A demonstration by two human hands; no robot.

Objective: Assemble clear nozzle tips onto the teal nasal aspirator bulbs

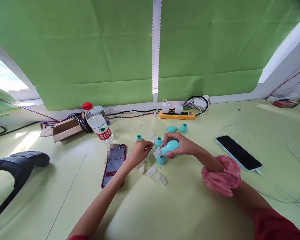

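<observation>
My right hand (181, 145) is wrapped round a teal plastic body (170, 146) and holds it just above the table. My left hand (139, 152) is pinched on a small thing I cannot make out, close to the body's white end (158, 153). Around the hands lie small teal caps (161, 160), (139, 137), (158, 141) and several clear plastic pieces (151, 172), (162, 180). Two more teal parts (172, 129), (183, 128) rest farther back.
A red-cased phone (114, 163) with a running timer lies left of my hands, a water bottle (98, 124) and a cardboard box (63, 129) behind it. An orange power strip (177, 115) sits at the back; a black phone (238, 152) on charge lies right. A pink scrunchie (221, 175) is on my right wrist.
</observation>
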